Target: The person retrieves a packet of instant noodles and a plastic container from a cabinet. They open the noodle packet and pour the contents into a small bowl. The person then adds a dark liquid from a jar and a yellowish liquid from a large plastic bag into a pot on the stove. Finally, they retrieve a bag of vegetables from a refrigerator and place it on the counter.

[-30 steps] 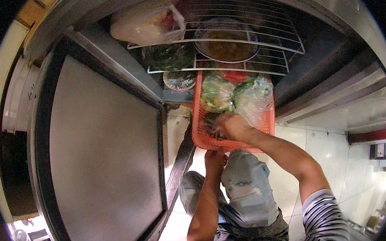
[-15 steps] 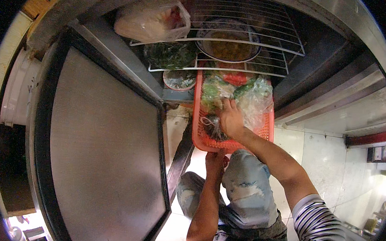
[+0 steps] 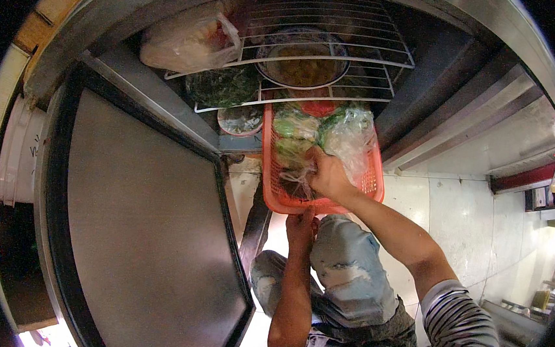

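Note:
A red plastic basket (image 3: 268, 148) sticks out from the bottom of an opened cabinet, above my knees. My left hand (image 3: 300, 230) is closed on its near rim, the fingertips partly hidden below it. Inside the basket, my right hand (image 3: 330, 179) is closed on the gathered top of a clear plastic bag (image 3: 295, 183) with something dark in it. Beyond that hand lie wrapped green vegetables (image 3: 294, 128) and, to their right, a larger clear bag (image 3: 353, 145) with pale contents. A red item (image 3: 320, 107) shows at the basket's far end.
Above the basket, a white wire rack (image 3: 381, 63) carries a blue-rimmed bowl (image 3: 304, 68) of food and a plastic bag (image 3: 186, 44). Dark greens in plastic (image 3: 222, 86) and a small round dish (image 3: 240, 120) sit lower left. The cabinet door (image 3: 150, 222) stands open at left.
My right hand has drawn its fingers together on the bag of dark contents and lifted its top slightly. The whole view has shifted a little. My left hand stays at the basket's rim.

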Motion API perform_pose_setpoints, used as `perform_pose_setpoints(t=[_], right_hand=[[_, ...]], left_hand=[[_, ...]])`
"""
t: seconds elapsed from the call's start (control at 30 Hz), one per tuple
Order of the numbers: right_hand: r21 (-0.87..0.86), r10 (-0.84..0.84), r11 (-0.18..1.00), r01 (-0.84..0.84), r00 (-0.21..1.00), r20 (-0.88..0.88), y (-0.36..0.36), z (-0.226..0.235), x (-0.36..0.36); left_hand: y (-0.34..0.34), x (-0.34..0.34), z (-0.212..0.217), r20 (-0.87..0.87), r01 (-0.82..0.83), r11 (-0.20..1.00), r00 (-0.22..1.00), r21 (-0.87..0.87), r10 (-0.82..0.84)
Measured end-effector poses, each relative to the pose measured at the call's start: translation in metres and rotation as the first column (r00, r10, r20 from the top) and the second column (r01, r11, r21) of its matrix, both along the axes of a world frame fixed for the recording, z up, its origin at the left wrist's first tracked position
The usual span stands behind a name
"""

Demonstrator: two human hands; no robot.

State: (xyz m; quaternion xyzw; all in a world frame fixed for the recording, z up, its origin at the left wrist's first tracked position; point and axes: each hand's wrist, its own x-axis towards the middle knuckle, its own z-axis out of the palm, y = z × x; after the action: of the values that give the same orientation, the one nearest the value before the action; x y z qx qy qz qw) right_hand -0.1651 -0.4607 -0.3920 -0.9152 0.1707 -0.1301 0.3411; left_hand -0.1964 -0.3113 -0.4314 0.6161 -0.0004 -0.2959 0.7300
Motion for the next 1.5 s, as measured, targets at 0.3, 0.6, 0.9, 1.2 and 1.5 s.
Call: perform_pose_setpoints(t=[0.3, 0.6, 0.9, 1.2, 1.5], right_hand=[[-0.450, 0.094, 0.893, 0.020, 0.969, 0.230, -0.001, -0.013, 0.003], [0.346, -0.456, 0.852, 0.393, 0.882, 0.118, -0.008, 0.011, -0.019], [0.161, -0.429, 0.870, 0.466, 0.877, -0.216, -0.025, 0.001, -0.028], [0.244, -0.253, 0.958, 0.151, 0.847, 0.468, -0.048, 0.078, -0.042], [0.668, -0.347, 0.692, -0.273, 0.686, 0.640, -0.067, 0.194, -0.096]], left_hand=[[0.000, -0.001, -0.002, -0.032, 0.038, 0.999, 0.999, -0.001, -0.038], [-0.005, 0.002, 0.007, 0.078, 0.019, 0.999, 0.997, 0.050, -0.023], [-0.009, -0.003, 0.000, -0.078, 0.001, 1.000, 0.997, 0.028, 0.002], [-0.025, 0.017, 0.009, -0.161, -0.050, 0.956, 0.987, -0.288, 0.003], [-0.097, 0.080, -0.032, -0.251, -0.174, 0.912, 0.965, -0.372, 0.082]])
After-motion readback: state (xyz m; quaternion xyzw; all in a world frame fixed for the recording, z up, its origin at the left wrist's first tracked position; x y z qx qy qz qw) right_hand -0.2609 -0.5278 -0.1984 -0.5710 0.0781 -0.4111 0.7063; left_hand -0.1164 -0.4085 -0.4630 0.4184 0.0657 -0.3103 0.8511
